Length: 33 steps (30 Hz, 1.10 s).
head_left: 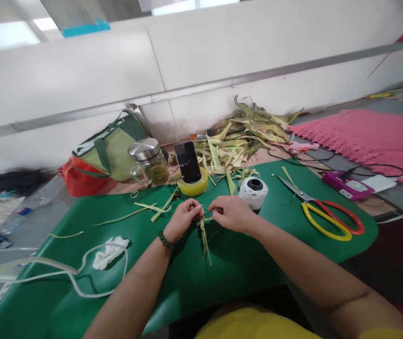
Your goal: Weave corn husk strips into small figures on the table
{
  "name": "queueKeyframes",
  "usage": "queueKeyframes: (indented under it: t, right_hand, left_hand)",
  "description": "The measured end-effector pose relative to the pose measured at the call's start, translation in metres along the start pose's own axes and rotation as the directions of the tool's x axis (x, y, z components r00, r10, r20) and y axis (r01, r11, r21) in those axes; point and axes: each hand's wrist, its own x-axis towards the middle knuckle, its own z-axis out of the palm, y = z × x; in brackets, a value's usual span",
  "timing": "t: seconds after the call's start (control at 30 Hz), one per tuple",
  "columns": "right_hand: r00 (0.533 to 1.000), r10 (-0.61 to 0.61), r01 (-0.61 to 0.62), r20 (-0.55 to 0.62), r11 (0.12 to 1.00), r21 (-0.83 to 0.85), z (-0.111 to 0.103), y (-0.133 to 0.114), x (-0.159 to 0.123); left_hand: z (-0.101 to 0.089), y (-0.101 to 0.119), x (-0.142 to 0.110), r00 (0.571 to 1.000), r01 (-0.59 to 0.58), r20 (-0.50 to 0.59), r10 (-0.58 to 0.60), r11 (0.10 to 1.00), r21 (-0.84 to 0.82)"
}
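Yellow shirt (254,325) is seen closest, at bottom edge. Small braided piece (203,231) of pale dry strips is held over the front half of the green work surface (237,266), loose ends hanging down toward the wearer. Its top is pinched by the left hand (188,214), thumb and fingertips closed together; green bead bracelet (166,239) is worn on that wrist. Right hand (232,213) is placed just beside it, fingers curled, thumb near forefinger; whether a strand is gripped there cannot be told. White spool (253,192) is partly covered by the right hand. Phone (188,162) is propped upright at the yellow tape roll (193,187), beyond the hands. Lidded glass mug (151,165) is set left of phone, husk pile (238,141) is heaped behind. Loose strips (157,210) are scattered left of the tape. Scissors (309,200) with one yellow and one red handle are laid at right, blades slightly parted. Crumpled tissue (110,253) is left at the left side, partly ringed by white cable (72,271)
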Motion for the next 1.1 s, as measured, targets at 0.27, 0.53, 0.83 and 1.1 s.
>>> queueKeyframes:
  t: [0.27, 0.53, 0.83, 1.1]
  right_hand:
    - [0.992, 0.044, -0.058, 0.115, 0.992, 0.115, 0.023, 0.006, 0.009]
    - [0.996, -0.031, 0.002, 0.088, 0.948, 0.318, 0.011, 0.013, 0.007]
    - [0.999, 0.033, -0.026, -0.036, 0.980, 0.196, 0.006, -0.004, 0.011]
    - [0.998, 0.055, -0.045, -0.024, 0.955, 0.292, 0.013, -0.011, 0.017]
  left_hand:
    - [-0.001, 0.002, -0.002, 1.000, -0.003, 0.020, 0.004, 0.999, -0.044]
    - [-0.003, -0.002, 0.000, 0.993, -0.019, -0.117, 0.019, 1.000, 0.000]
    - [0.005, -0.005, -0.004, 0.986, -0.138, -0.026, 0.166, 0.890, 0.434]
    - [0.007, -0.005, -0.006, 0.991, -0.134, 0.054, 0.122, 0.898, 0.420]
